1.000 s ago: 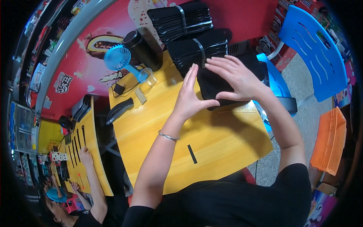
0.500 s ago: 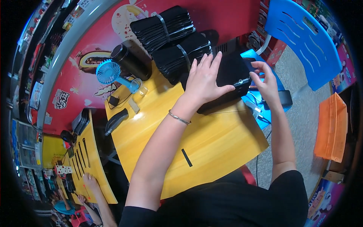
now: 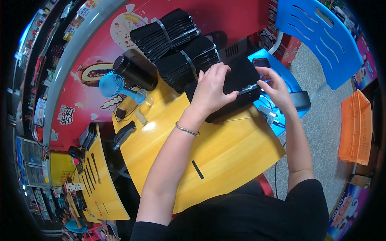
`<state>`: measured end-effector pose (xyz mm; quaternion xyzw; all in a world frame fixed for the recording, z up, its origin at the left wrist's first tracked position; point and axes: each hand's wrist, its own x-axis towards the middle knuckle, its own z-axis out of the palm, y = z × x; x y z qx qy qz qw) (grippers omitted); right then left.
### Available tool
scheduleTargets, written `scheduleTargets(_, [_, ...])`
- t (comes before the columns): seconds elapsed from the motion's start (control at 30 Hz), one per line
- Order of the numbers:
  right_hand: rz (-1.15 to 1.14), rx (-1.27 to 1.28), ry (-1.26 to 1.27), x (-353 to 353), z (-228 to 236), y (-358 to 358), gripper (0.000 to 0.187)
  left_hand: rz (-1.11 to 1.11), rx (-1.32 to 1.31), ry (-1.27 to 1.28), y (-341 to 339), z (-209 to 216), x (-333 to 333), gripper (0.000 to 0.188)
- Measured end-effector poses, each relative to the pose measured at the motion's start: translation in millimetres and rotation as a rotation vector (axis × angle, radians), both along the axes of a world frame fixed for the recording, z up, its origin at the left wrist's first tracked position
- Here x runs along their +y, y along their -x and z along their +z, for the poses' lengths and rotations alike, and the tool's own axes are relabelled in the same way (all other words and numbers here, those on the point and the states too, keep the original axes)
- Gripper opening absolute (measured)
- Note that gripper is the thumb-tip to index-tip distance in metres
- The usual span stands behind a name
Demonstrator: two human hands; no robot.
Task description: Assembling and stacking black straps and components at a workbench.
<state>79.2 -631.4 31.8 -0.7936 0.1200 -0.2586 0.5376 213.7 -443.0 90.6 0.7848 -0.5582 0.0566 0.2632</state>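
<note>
My left hand (image 3: 211,86) rests on a black box-shaped thing (image 3: 241,74), its fingers stretched over the top and the thumb near the front edge. A slim silvery strip (image 3: 248,88) with a shiny middle lies along that edge. At the strip's right end is my right hand (image 3: 277,88), thumb and fingers drawn together; what they grip is too small to make out. Just left of my left hand sit two banded bundles of black pouch-like pieces, an upper bundle (image 3: 163,35) and a lower bundle (image 3: 187,62).
The yellow table (image 3: 229,152) holds a blue hand fan (image 3: 112,85), a black cylinder (image 3: 134,72), a dark curved tool (image 3: 124,134) and a short black strip (image 3: 198,169). A blue chair (image 3: 321,36) and an orange crate (image 3: 356,128) stand at right.
The view has shifted slightly. My left fingers have bent a little on the black thing, and my right fingers have come closer together. Another person's hand has left the side table.
</note>
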Motion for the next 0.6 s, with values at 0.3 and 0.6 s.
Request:
scheduleTargets(0.3, [-0.001, 0.003, -0.045, -4.2, -10.7, -5.3, 0.037, -0.081, -0.092, 0.024, 6.2, -8.3, -0.4, 0.017])
scheduleTargets(0.6, [0.006, 0.035, 0.009, 2.7, 4.7, -3.2, 0.033, -0.117, 0.028, 0.333, 8.1, -9.0, 4.2, 0.012])
